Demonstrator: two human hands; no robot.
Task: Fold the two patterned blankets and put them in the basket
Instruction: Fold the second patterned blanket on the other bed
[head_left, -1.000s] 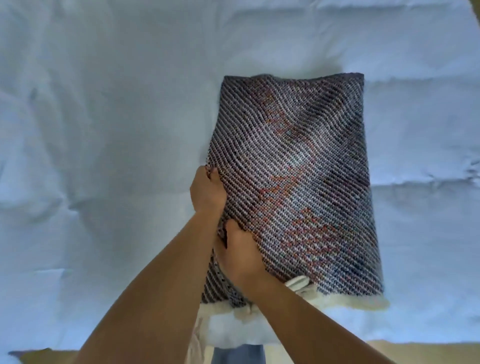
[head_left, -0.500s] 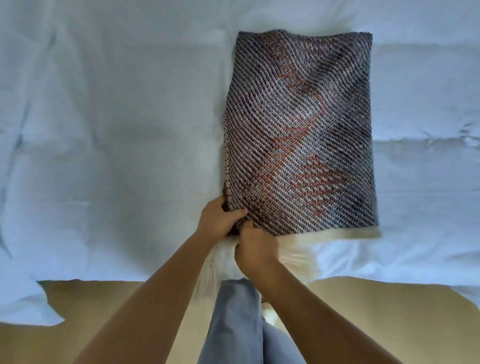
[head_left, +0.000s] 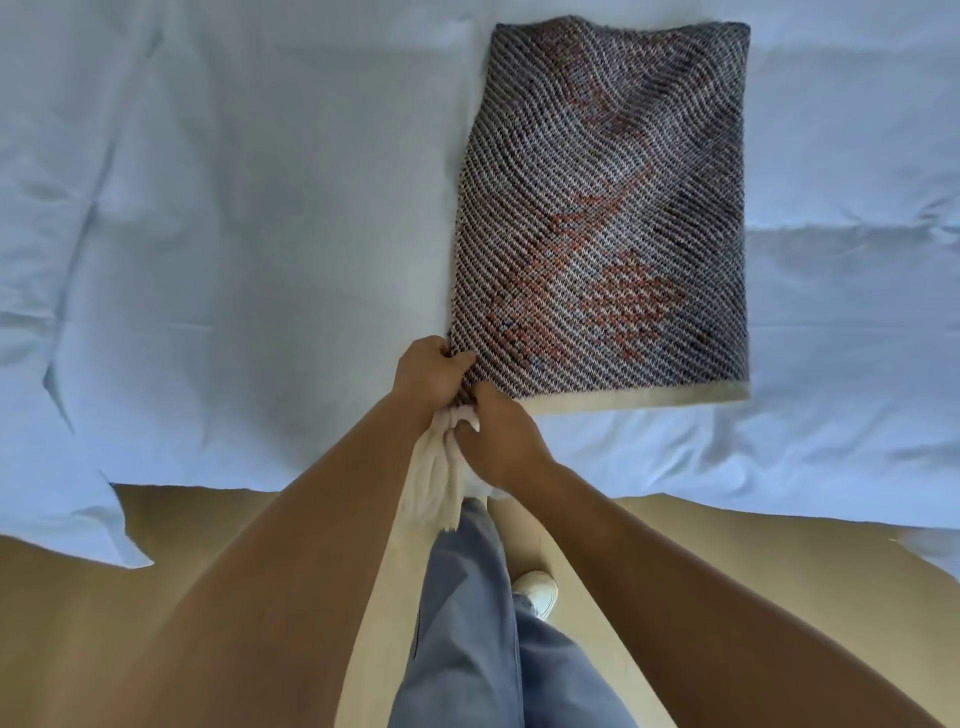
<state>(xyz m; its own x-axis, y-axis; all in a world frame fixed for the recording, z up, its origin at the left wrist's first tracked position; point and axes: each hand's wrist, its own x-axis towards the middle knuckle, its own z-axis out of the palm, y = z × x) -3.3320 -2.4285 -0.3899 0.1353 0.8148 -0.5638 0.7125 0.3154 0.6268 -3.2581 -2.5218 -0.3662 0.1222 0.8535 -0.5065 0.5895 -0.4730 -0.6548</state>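
Observation:
A folded patterned blanket (head_left: 613, 208), dark diagonal weave with orange-red patches and a cream hem, lies flat on the white bed. Both hands pinch its near left corner. My left hand (head_left: 431, 374) grips the left edge of that corner. Touching it, my right hand (head_left: 498, 436) holds the same corner together with a bunch of white fringe (head_left: 436, 483) that hangs down off the bed edge. Only this one blanket is in view, and no basket shows.
The white bedsheet (head_left: 234, 234) covers the whole upper view, wrinkled at left and right. Its near edge drops to a tan floor (head_left: 727, 561). My blue-trousered leg (head_left: 478, 623) and a white shoe (head_left: 537, 592) stand against the bed.
Both hands slid down the blanket's left edge to its near corner. The view pulled back, and the bed's edge, the floor and my leg came into sight.

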